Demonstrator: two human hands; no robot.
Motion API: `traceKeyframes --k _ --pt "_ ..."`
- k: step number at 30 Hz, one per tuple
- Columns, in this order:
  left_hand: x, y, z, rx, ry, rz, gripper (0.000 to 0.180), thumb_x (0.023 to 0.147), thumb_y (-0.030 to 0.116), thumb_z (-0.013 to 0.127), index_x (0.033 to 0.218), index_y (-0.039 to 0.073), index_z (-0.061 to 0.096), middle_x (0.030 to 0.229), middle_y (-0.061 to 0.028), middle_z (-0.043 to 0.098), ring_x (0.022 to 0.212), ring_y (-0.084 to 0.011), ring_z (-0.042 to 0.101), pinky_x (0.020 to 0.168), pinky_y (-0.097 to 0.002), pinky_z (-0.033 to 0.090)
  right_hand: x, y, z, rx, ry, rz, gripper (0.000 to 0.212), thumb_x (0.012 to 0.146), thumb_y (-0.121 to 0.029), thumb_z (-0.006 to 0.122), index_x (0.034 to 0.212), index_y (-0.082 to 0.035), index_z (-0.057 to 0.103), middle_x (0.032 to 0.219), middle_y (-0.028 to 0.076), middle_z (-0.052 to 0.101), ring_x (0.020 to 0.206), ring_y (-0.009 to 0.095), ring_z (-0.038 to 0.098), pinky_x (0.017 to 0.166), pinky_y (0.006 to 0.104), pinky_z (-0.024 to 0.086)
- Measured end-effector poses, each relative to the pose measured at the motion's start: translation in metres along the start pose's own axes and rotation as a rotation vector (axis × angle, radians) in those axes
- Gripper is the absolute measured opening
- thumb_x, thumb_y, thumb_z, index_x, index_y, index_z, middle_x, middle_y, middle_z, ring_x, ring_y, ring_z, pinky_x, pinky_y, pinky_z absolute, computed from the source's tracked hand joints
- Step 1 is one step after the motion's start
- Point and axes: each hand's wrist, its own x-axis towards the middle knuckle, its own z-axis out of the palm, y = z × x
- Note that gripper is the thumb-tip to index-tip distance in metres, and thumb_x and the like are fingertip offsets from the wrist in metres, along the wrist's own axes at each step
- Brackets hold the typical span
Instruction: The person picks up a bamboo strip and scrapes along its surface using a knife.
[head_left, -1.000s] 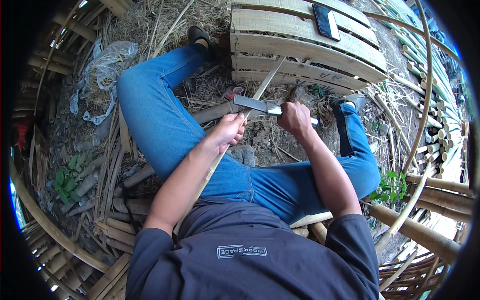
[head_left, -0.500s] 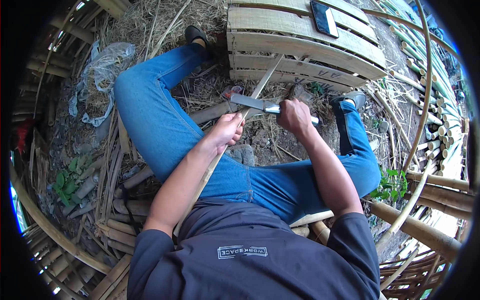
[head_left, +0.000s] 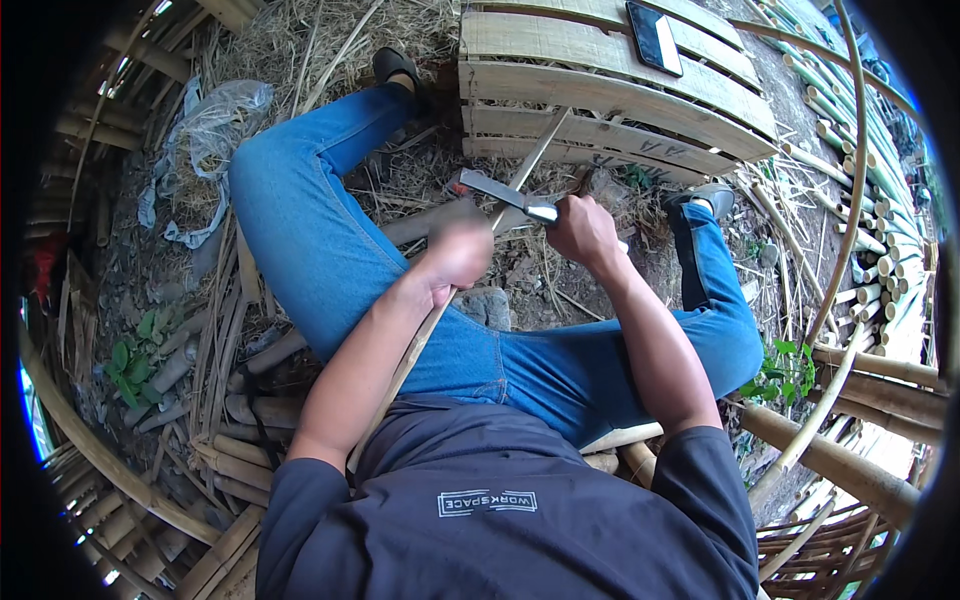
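Observation:
A long, pale bamboo strip (head_left: pixel 527 171) runs slantwise from beside my waist, over my lap, toward the crate. My left hand (head_left: pixel 460 256) is closed around it between my thighs; its fingers are partly blurred. In my right hand (head_left: pixel 584 230) is the handle of a knife with a broad, straight metal blade (head_left: pixel 489 187). That blade crosses the strip just beyond my left hand and points to the left. Whether its edge touches the strip, I cannot tell.
Ahead stands a slatted wooden crate (head_left: pixel 610 95) with a phone (head_left: pixel 654 40) on top. Cut bamboo poles (head_left: pixel 880 210) are stacked at the right. Crumpled clear plastic (head_left: pixel 215 125) lies on straw at the left, with bamboo offcuts (head_left: pixel 265 412) nearer me.
The knife has turned slightly, its blade end now farther from me and its slant steeper across the strip. My left hand stays at about the same place on the strip.

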Motion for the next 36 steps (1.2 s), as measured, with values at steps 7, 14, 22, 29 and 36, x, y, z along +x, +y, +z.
traceKeyframes --k 7,14,22,29,36 --pt "0.0 -0.005 0.01 0.227 0.122 0.084 0.03 0.106 0.033 0.034 0.089 0.011 0.046 0.061 0.0079 0.034 0.048 -0.0014 0.029 0.039 -0.0184 0.021 -0.001 -0.001 -0.005 -0.027 -0.034 0.077 0.018 0.069 -0.013 0.062 0.076 0.002 0.068 0.077 0.027 0.066 0.073 0.041 0.068 0.071 0.0465 0.056" --pt "0.022 -0.025 0.0 0.522 0.264 0.302 0.033 0.106 0.031 0.034 0.087 0.007 0.046 0.061 0.0043 0.039 0.049 -0.0036 0.035 0.04 -0.0206 0.029 0.011 0.031 -0.003 -0.05 0.036 0.221 0.019 0.073 -0.014 0.062 0.082 0.001 0.069 0.083 0.026 0.068 0.081 0.041 0.068 0.076 0.0468 0.055" --pt "0.005 -0.012 0.01 0.349 0.219 0.203 0.031 0.105 0.027 0.036 0.086 0.006 0.049 0.059 0.0039 0.042 0.046 -0.0036 0.035 0.039 -0.0223 0.028 0.005 0.024 -0.004 -0.035 0.007 0.135 0.017 0.071 -0.013 0.06 0.076 0.001 0.069 0.076 0.026 0.067 0.075 0.041 0.068 0.072 0.0465 0.056" --pt "0.024 -0.027 -0.004 0.7 0.421 0.405 0.033 0.102 0.025 0.042 0.082 0.003 0.056 0.063 -0.0113 0.057 0.054 -0.0237 0.055 0.053 -0.0383 0.043 -0.003 -0.006 0.001 -0.086 0.02 0.092 0.016 0.072 -0.015 0.062 0.076 0.0 0.067 0.075 0.024 0.067 0.072 0.038 0.069 0.07 0.0443 0.057" --pt "0.025 -0.029 -0.001 0.742 0.399 0.394 0.033 0.105 0.027 0.037 0.085 0.005 0.051 0.06 0.0024 0.045 0.047 -0.0068 0.04 0.045 -0.025 0.037 0.013 0.035 -0.009 -0.067 0.083 0.205 0.019 0.073 -0.015 0.066 0.083 0.0 0.069 0.081 0.024 0.068 0.078 0.04 0.069 0.073 0.0454 0.056"
